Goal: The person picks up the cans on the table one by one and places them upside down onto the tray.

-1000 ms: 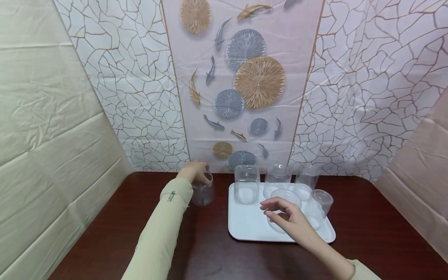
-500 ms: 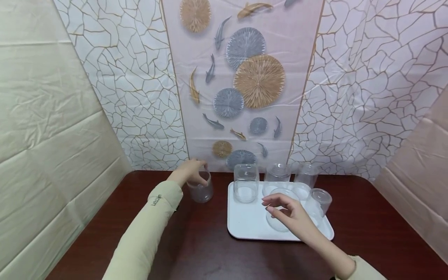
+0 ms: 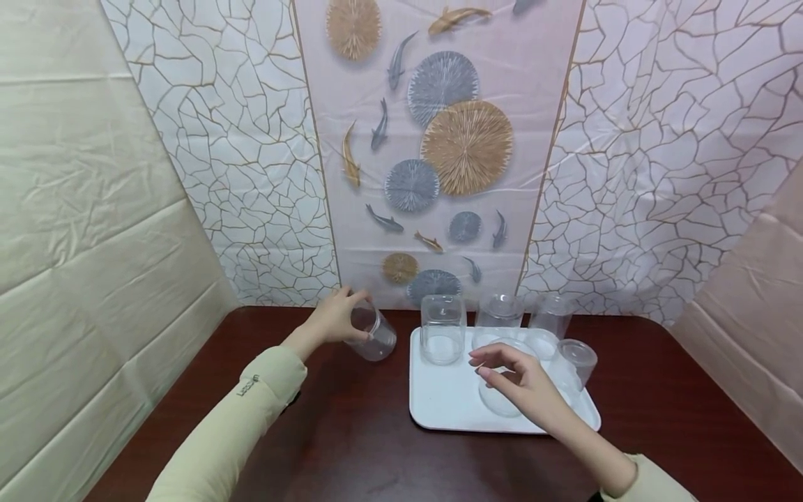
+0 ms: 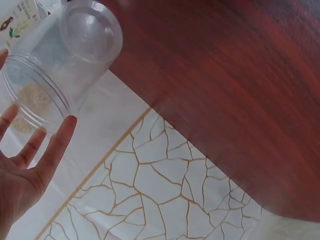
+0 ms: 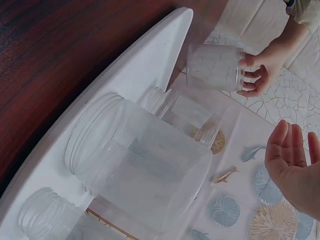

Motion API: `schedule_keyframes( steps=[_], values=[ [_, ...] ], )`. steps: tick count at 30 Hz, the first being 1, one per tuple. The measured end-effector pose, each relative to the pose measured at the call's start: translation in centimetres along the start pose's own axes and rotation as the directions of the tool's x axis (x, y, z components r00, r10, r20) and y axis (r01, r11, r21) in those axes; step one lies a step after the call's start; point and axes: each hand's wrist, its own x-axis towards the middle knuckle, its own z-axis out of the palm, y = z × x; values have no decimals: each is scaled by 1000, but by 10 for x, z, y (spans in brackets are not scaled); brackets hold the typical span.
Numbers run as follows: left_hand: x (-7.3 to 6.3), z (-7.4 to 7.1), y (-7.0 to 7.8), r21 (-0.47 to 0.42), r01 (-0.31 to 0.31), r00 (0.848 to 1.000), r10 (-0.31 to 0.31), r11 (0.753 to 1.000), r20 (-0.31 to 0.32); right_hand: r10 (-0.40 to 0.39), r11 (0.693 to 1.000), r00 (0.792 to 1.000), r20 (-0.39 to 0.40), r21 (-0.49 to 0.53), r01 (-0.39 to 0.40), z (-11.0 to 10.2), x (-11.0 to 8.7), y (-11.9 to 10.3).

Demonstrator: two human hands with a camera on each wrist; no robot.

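My left hand (image 3: 332, 319) grips a clear plastic jar (image 3: 378, 338) by its threaded rim, at the back of the table left of the tray. The jar tilts, its base pointing right and downward. In the left wrist view the jar's open mouth faces the fingers of the left hand (image 4: 30, 170). Over the white tray (image 3: 433, 408) hovers my right hand (image 3: 521, 383), fingers loosely bent and holding nothing. Below it a large clear jar (image 5: 150, 160) stands mouth down on the tray; the hand partly hides it in the head view.
Several more clear jars stand on the tray, among them one at its back left (image 3: 442, 331) and a smaller one at its right (image 3: 577, 359). A patterned cloth (image 3: 270, 174) hangs behind the dark red table (image 3: 351, 432).
The left hand and forearm have shifted left and turned. The jar in that hand has gone from nearly upright to tilted, its base swinging right. My right hand has barely moved.
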Motion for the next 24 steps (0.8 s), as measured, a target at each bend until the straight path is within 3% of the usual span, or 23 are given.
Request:
schedule_keyframes(
  steps=[9,16,24],
  values=[
    [-11,5,4,-49,-30,995,25,998,-97,2,1000,1000,0,-1,-2,-2,0,-1],
    [-22,14,5,-75,-59,991,50,995,-123,9,1000,1000,-9,10,-9,-4,1,-2],
    [-37,11,2,-165,-30,981,-3,986,-195,23,1000,1000,-12,21,-22,-10,4,-4]
  ],
)
